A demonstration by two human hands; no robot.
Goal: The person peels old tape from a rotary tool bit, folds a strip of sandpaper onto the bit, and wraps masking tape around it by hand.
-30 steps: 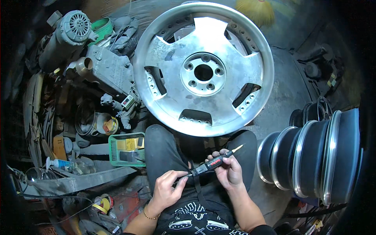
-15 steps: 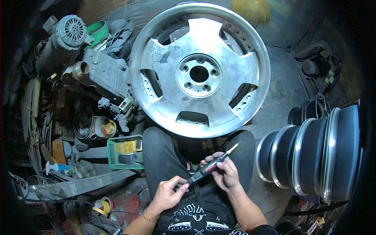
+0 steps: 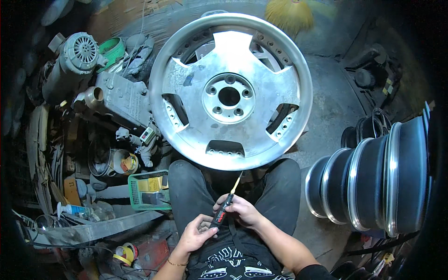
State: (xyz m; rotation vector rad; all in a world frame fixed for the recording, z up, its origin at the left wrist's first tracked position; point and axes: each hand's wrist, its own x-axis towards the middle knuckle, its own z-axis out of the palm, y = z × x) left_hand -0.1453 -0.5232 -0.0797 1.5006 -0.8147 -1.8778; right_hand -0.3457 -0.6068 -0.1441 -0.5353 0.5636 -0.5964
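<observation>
A black, pen-shaped hand tool (image 3: 221,214) with red marking and a long gold-coloured tip is held above my lap, its tip pointing up toward the wheel rim. My right hand (image 3: 244,213) is closed around its front part, near the base of the tip. The fingers and thumb of my left hand (image 3: 197,231) grip its rear end. Just beyond my knees stands a large silver wheel (image 3: 266,102) with its face toward me, its centre hole ringed by several bolt holes. The tool's tip comes close to the wheel's lower edge; I cannot tell whether they touch.
Several wheel rims (image 3: 366,186) are lined up on the right. At left are a green basket (image 3: 135,189) holding yellow and dark pieces, a grey motor (image 3: 77,58), rolls of tape (image 3: 125,254) and a long grey metal bar (image 3: 107,229). A straw broom (image 3: 291,16) is at the back.
The tool has swung to a steeper angle, its tip moving left. My right hand has moved left, closer to my left hand. The wheel appears slightly lower and further left.
</observation>
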